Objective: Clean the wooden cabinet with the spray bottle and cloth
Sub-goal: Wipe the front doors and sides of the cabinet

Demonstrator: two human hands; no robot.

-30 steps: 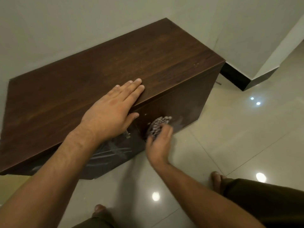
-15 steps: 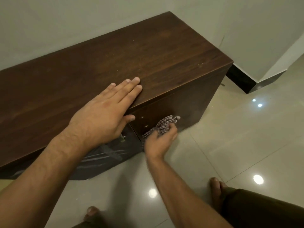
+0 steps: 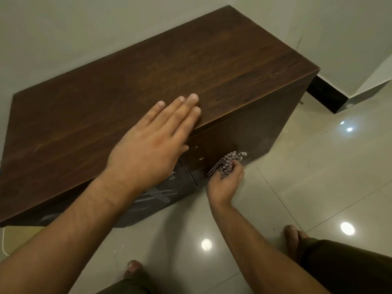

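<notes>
A low dark wooden cabinet (image 3: 222, 60) stands against the pale wall. My left hand (image 3: 152, 143) rests flat on its top near the front edge, fingers straight. My right hand (image 3: 224, 181) grips a bunched checked cloth (image 3: 228, 163) and presses it against the lower part of the cabinet's right front door. No spray bottle is in view.
Glossy beige floor tiles (image 3: 318, 166) lie in front of and to the right of the cabinet. A black skirting (image 3: 326, 96) runs along a wall corner at the right. My bare feet (image 3: 293, 234) and dark trouser legs are at the bottom.
My right hand has shifted the cloth sideways and slightly lower along the front door. My left hand stays flat on the top. The camera has moved a little.
</notes>
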